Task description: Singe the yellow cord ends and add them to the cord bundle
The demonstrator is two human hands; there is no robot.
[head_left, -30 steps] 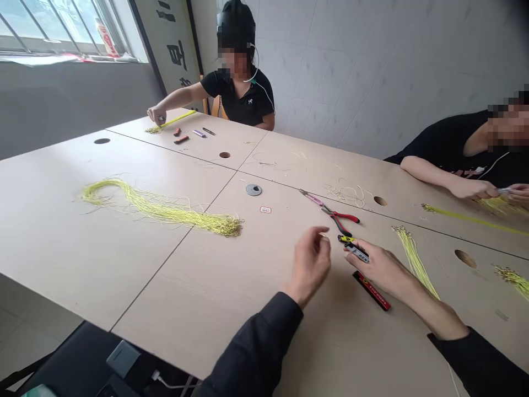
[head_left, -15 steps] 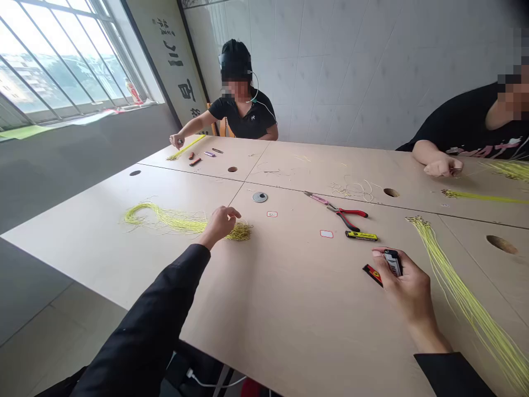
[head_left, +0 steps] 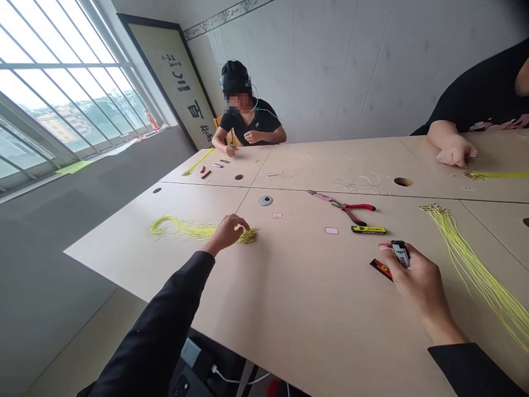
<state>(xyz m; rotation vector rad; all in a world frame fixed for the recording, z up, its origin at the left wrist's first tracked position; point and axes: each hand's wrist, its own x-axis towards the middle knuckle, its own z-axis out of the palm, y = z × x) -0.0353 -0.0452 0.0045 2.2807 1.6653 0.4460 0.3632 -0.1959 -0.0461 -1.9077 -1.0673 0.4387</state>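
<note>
My left hand is over the clasp end of a bundle of yellow cords, thumb and forefinger curled toward each other at the brassy clasps. What sits between those fingertips is too small to make out. A silver and black lighter is wrapped in my right hand, its top pointing up and away. Just left of that hand a red and black lighter lies on the table, and a yellow lighter lies farther off. Right of it is a second bundle of yellow cords with metal ends.
Red-handled pliers and pink-handled tweezers lie mid-table. Near them are a grey grommet, two red-edged labels and loose cord scraps. Two people sit across, hands at their own cords. Cable holes pierce the tabletop.
My left fingers have curled down toward the clasps. The view has shifted a little. The person opposite has drawn the reaching hand back from their cords. My right hand still holds the lighter.
</note>
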